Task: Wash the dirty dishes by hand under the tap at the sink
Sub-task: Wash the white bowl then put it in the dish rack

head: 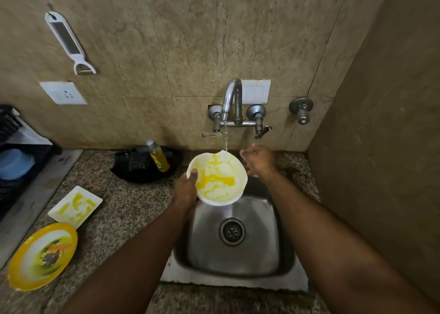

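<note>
My left hand grips the left rim of a white bowl smeared with yellow residue, holding it tilted over the steel sink. A thin stream of water runs from the chrome tap onto the bowl's far rim. My right hand hovers just right of the bowl, below the tap's right lever, fingers loosely curled and holding nothing. A dirty white square plate and a yellow-rimmed round plate lie on the counter to the left.
A dish-soap bottle leans in a black tray with a scrubber behind the sink's left side. A black dish rack holding a blue container stands far left. A side wall closes off the right. A grater hangs on the back wall.
</note>
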